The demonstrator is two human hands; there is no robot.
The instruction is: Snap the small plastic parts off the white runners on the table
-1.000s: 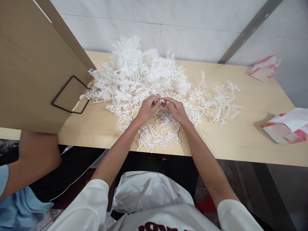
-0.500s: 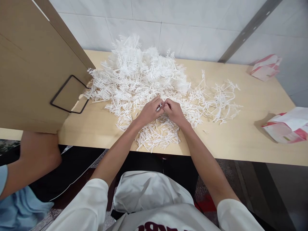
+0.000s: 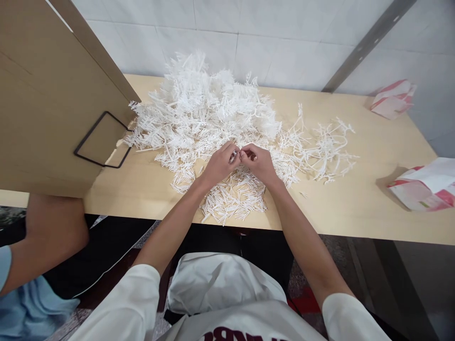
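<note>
My left hand (image 3: pixel 222 165) is closed, with a small whitish piece partly showing between its fingers. Right beside it, my right hand (image 3: pixel 260 164) pinches thumb against forefinger; its fingertips meet those of the left, and what they grip is too small to make out. Both hands are over a spread of short thin white sticks (image 3: pixel 232 201) on the table. Just beyond my fingers rises a large heap of white branched plastic pieces (image 3: pixel 213 102) with comb-like side twigs. To the right lie barer white branching stems (image 3: pixel 329 149).
A brown board (image 3: pixel 53 104) with a black wire loop (image 3: pixel 93 132) stands at the left of the table (image 3: pixel 355 208). A co-worker's arm (image 3: pixel 53 237) is below it. Two red-and-white paper packets (image 3: pixel 393 99) sit at the right. A tiled wall (image 3: pixel 284 42) runs behind.
My right hand's fingers have opened out a little from a tighter curl, and its thumb and forefinger now form a pinch. The left hand has barely shifted. The heap looks the same.
</note>
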